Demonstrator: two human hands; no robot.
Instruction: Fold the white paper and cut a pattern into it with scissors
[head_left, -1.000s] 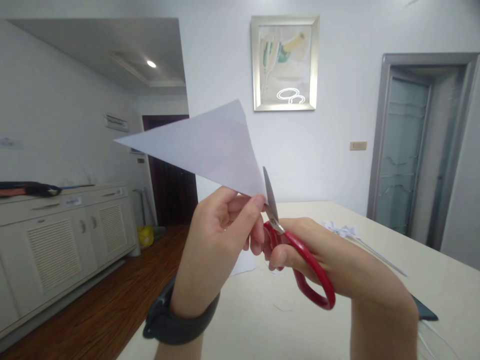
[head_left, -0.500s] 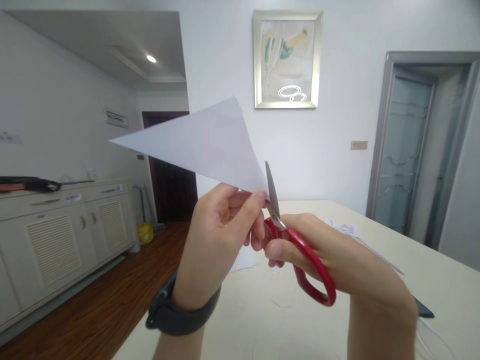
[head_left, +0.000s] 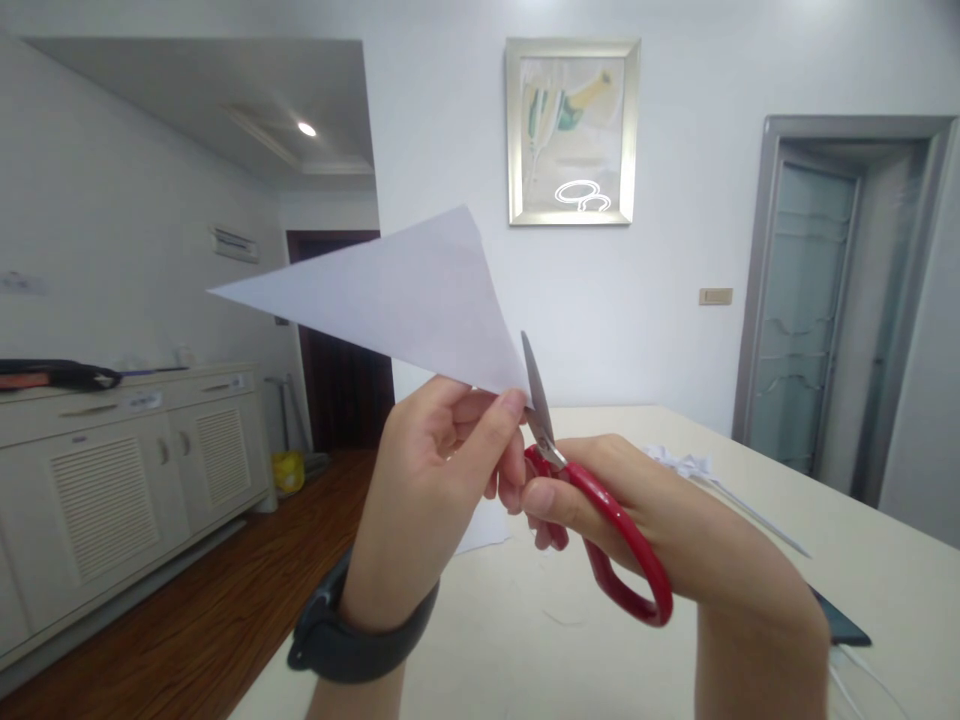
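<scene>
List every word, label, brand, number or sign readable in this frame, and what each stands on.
Nothing is readable.
Larger white label on the cabinet: too blurred to read.
Smaller white label on the cabinet, farther right: too blurred.
White paper and red-handled scissors: no lettering visible.

No readable text, only blurred drawer labels [head_left: 145,401]

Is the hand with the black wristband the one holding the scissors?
No, the left hand, with the wristband on its wrist, holds the paper, while the right hand holds the scissors.
</scene>
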